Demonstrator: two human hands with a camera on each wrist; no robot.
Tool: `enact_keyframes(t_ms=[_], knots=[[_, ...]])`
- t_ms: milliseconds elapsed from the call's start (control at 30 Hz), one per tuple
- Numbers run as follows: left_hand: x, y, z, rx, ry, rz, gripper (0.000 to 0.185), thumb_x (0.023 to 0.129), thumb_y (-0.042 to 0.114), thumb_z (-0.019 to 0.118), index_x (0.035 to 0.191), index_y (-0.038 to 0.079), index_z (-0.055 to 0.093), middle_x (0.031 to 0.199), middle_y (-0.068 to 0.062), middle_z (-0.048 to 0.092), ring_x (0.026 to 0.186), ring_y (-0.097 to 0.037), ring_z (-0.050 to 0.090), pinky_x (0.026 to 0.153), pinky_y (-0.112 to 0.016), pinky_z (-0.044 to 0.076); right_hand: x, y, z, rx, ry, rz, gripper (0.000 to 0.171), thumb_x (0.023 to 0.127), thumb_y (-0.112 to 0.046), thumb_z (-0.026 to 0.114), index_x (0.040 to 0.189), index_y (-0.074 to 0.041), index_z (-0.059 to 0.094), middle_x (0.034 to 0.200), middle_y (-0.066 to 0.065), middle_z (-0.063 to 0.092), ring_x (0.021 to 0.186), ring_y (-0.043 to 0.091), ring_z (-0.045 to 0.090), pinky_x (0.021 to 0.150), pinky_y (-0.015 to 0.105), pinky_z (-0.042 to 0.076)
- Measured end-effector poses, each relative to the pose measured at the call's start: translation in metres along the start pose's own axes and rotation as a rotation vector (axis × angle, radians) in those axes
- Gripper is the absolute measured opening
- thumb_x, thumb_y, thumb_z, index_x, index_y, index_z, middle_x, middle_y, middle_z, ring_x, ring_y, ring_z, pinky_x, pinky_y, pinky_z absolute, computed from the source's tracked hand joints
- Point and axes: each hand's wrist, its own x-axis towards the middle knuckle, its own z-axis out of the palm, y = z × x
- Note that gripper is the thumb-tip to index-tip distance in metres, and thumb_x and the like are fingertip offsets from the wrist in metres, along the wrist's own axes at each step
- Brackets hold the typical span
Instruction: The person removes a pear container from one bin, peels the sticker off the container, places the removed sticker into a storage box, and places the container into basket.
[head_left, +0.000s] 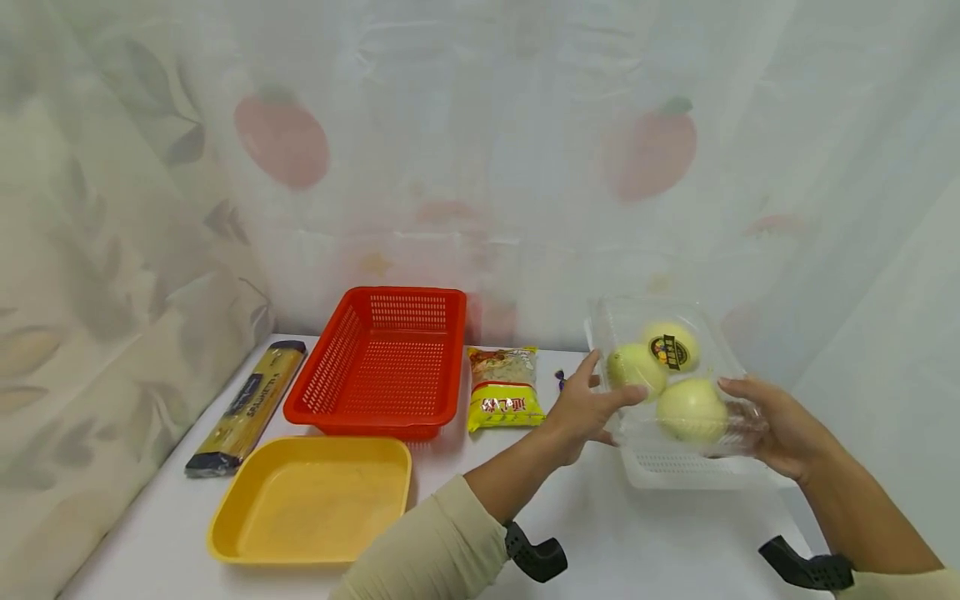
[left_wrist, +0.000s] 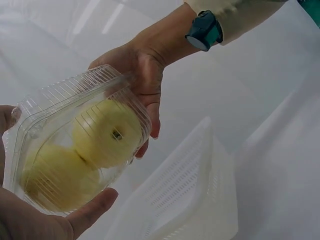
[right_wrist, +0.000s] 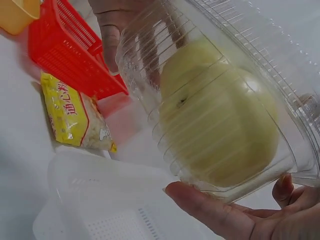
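While the spaghetti packet (head_left: 246, 406), the yellow tray (head_left: 311, 498), the red basket (head_left: 382, 362) and the noodle bag (head_left: 504, 388) lie along the white table (head_left: 157, 542), the risk sits further right. The left hand (head_left: 583, 406) curls its thumb and fingers around the near-left end of the clear clamshell of apples (head_left: 678, 379), and the right hand (head_left: 780, 429) cups the opposite end from below, fingers bent under it. The clamshell is held tilted in the air just above the white basket (head_left: 675, 471). Its ribbed plastic looks thin and slick, so a squeeze could likely pop the lid or let it slide. Tilting it further might shift the three apples toward one end, loading one hand.
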Motion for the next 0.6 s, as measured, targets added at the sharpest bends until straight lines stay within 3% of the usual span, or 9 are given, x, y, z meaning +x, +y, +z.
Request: enact_keyframes(t_ms=[367,600], knots=[[-0.017,0.013,-0.011,-0.006,-0.004,-0.007,0.075,0.078,0.024,0.081,0.143,0.029,0.043,0.131,-0.009,0.044,0.09,-0.028,0.061,0.058,-0.044,0.057,-0.006,-0.001,0.017,-0.096,-0.038,-0.017,0.024,0.106,-0.026,0.028,0.122,-0.01,0.035,0.112,0.014,0.055,0.093,0.029,0.065,0.076,0.057,0.052],[-0.029,0.022,-0.023,-0.008,-0.05,0.012,0.079,0.079,0.024,0.08,0.146,0.026,0.039,0.127,-0.01,0.046,0.092,-0.026,0.062,0.062,-0.044,0.057,-0.01,-0.005,0.028,-0.079,-0.133,-0.059,0.026,0.106,-0.022,0.024,0.124,-0.013,0.041,0.111,0.008,0.058,0.095,0.024,0.064,0.079,0.053,0.053]])
